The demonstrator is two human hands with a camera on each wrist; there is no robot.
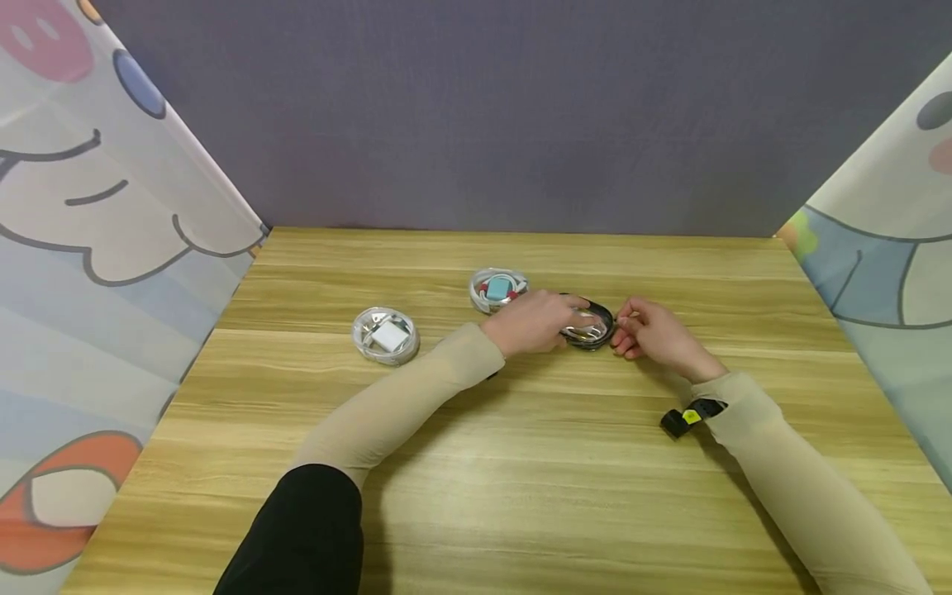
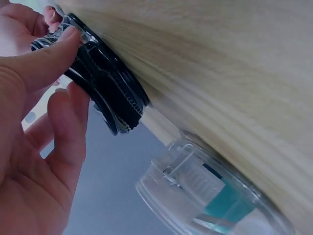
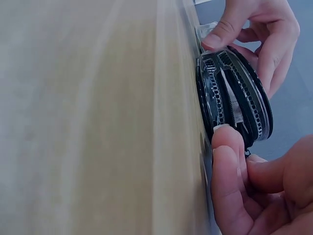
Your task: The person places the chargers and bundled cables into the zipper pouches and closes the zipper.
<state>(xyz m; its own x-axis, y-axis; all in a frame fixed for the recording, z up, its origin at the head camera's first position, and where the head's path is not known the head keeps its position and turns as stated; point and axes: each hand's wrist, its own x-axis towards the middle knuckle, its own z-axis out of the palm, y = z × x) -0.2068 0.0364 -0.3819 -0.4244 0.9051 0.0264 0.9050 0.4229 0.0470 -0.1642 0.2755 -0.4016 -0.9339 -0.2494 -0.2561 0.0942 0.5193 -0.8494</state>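
A round black zip case [image 1: 602, 324] with a clear top lies on the table at the centre right of the head view. My left hand [image 1: 537, 321] grips its left side, the thumb pressed on the edge in the left wrist view. On the other side my right hand [image 1: 662, 337] pinches the small zipper pull [image 3: 248, 152] between thumb and fingers. In the right wrist view the zipper teeth [image 3: 252, 100] stand apart along the case's side, and something pale shows in the gap. Most of the contents are hidden.
A clear round case [image 1: 482, 302] with a teal charger and white cable lies just behind my left hand. Another clear case [image 1: 367, 351] with a white charger sits further left. The wooden table [image 1: 521, 496] meets a grey panel [image 1: 521, 124] at the back.
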